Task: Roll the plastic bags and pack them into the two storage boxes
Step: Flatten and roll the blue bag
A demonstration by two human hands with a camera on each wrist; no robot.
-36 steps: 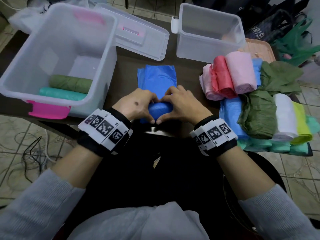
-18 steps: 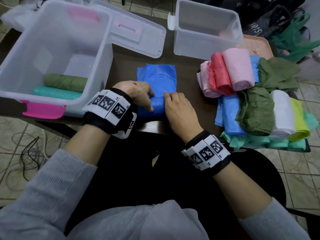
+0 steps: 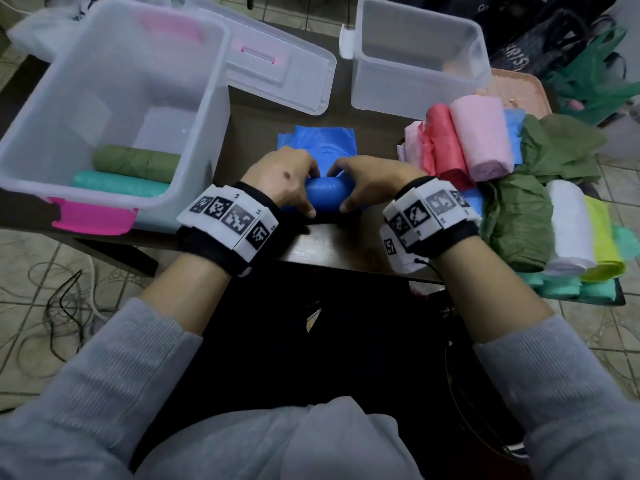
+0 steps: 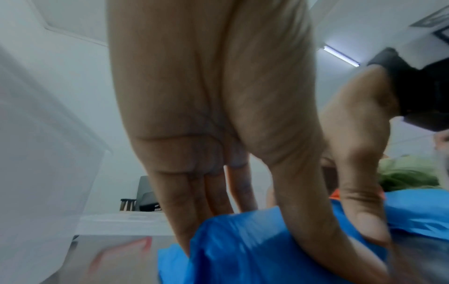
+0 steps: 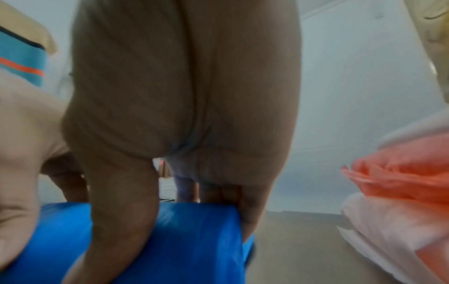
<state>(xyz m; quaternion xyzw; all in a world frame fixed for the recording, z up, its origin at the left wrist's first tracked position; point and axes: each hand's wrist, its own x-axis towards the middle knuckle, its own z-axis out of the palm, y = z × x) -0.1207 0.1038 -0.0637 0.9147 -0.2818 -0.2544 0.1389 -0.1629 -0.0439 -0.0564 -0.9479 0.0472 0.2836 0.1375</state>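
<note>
You're gripping the half-rolled blue plastic bag [image 3: 325, 197] at centre frame, left hand [image 3: 282, 180] and right hand [image 3: 372, 181] each curling fingers and thumb round an end, flat tail lying unrolled above. The big clear storage box with pink latches [image 3: 114, 109] upper left is holding two rolls; the smaller clear box [image 3: 417, 57] looks empty, so I'm guessing most of that colourful bag pile [image 3: 519, 188] at right is left.
</note>
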